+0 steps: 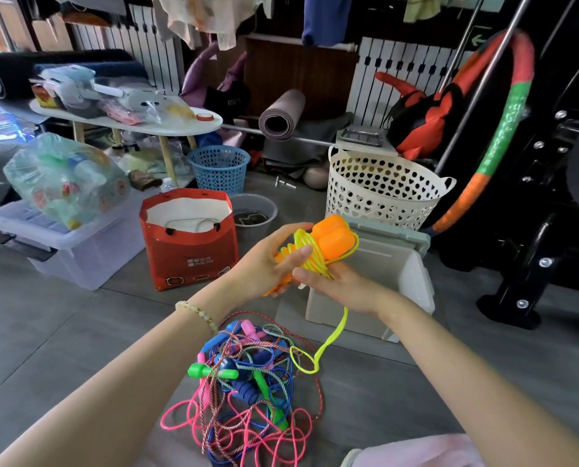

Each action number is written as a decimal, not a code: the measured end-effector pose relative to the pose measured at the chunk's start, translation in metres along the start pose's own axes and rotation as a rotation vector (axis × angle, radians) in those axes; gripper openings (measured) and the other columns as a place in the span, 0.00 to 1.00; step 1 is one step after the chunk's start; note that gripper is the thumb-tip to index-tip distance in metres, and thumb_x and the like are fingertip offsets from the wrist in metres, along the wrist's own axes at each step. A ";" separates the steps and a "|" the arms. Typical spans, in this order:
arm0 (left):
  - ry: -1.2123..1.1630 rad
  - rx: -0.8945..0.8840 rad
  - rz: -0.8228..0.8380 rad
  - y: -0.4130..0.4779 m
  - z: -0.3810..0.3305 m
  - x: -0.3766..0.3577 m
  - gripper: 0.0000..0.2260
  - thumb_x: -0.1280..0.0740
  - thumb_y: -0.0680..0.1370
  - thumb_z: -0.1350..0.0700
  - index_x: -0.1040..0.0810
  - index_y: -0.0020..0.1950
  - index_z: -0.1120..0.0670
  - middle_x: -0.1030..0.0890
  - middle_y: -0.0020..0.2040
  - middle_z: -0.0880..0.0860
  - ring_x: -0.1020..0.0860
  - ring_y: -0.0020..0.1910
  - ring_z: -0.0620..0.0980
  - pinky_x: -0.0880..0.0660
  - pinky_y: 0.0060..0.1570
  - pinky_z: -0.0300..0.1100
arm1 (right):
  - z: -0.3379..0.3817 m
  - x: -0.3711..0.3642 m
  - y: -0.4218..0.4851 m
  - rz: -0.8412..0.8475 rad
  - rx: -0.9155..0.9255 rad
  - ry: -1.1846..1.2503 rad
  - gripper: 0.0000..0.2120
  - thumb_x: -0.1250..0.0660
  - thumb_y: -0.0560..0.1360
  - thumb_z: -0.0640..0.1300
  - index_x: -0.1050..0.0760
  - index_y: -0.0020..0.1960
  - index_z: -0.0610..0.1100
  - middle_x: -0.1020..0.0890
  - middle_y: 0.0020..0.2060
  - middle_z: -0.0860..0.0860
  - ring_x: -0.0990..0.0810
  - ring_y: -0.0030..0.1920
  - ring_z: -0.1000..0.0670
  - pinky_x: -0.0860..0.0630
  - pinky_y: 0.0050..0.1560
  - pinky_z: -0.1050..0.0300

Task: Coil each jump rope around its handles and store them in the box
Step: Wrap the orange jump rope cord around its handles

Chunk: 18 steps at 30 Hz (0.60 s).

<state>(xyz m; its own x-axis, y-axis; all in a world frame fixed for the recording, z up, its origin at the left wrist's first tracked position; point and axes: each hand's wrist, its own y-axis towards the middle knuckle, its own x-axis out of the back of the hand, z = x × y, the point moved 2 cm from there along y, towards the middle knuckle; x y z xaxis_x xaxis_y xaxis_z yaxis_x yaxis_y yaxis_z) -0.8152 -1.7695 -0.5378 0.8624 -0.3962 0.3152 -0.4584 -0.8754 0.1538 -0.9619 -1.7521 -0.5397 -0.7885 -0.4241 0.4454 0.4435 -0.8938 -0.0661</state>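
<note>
Jump rope handles (331, 241), orange, lie side by side as one bundle, held in the air just in front of the box (365, 321), over its near-left corner. The left hand (264, 264) is curled round the lower part of the bundle. The right hand (338, 288) grips it from beneath, with fingers closed against the wound turns. Several turns of yellow cord (331, 338) sit round the middle of the handles. The loose remainder hangs down past the box's front wall and ends in a loop on the floor.

Long axis of the bundle: lower left to upper right, thick ends up and toward the box.

The box stands open, its lid tilted up on the far side.

Surroundings, relative to the box:
- Near-left, on the floor: a tangled pile of ropes (247, 382) in pink, blue, green and braided cord; the yellow loop touches its edge.
- Left: a red paper bag (190, 244), with a grey bowl (254, 214) behind it.
- Far left: a clear storage tub (69, 244).
- Behind: a white perforated basket (382, 190), just beside the lid.
- Right: a black machine frame (534, 230) and a multicoloured hoop (497, 139), close to the box's right side.

Bare floor lies between the box and the bag, and along the box's near side.
</note>
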 end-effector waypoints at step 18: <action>0.074 -0.019 -0.061 0.004 -0.002 0.000 0.12 0.49 0.83 0.50 0.32 0.63 0.52 0.26 0.30 0.55 0.30 0.24 0.52 0.33 0.22 0.39 | -0.006 0.004 -0.005 -0.022 -0.040 0.048 0.05 0.44 0.78 0.53 0.30 0.47 0.55 0.27 0.26 0.65 0.29 0.30 0.64 0.35 0.33 0.70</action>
<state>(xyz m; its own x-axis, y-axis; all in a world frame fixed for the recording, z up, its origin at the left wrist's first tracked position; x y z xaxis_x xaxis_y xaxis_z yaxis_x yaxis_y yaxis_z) -0.8178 -1.7724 -0.5354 0.8709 -0.3204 0.3728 -0.4102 -0.8915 0.1923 -0.9702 -1.7500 -0.5428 -0.8177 -0.4102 0.4038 0.4093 -0.9076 -0.0932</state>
